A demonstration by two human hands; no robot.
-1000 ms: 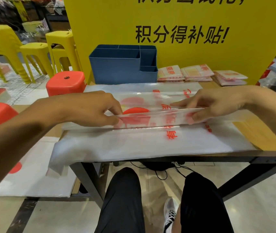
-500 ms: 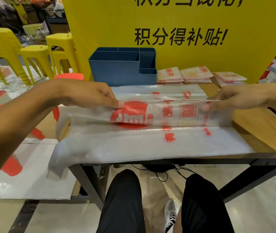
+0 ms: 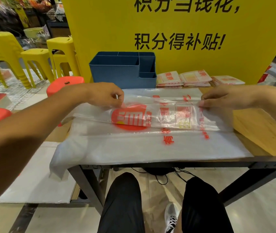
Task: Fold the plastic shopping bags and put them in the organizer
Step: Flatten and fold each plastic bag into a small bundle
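A clear plastic shopping bag (image 3: 150, 145) with red print lies spread across the wooden table (image 3: 259, 132), its left end hanging over the edge. Its near long side is folded over toward the far side as a flap (image 3: 167, 116). My left hand (image 3: 107, 95) pinches the flap's far edge on the left. My right hand (image 3: 221, 98) pinches the same edge on the right. The blue organizer (image 3: 122, 71) with several compartments stands at the back of the table, beyond my hands.
Stacks of folded bags (image 3: 196, 79) lie right of the organizer against a yellow sign (image 3: 176, 22). Red stools (image 3: 63, 84) and yellow stools (image 3: 33, 59) stand to the left. White sheets (image 3: 33, 182) lie on the floor. My legs are under the table.
Both hands have carried the bag's near edge up and away from me, laying the flap over the far part of the bag. The flap now lies lower and flatter.
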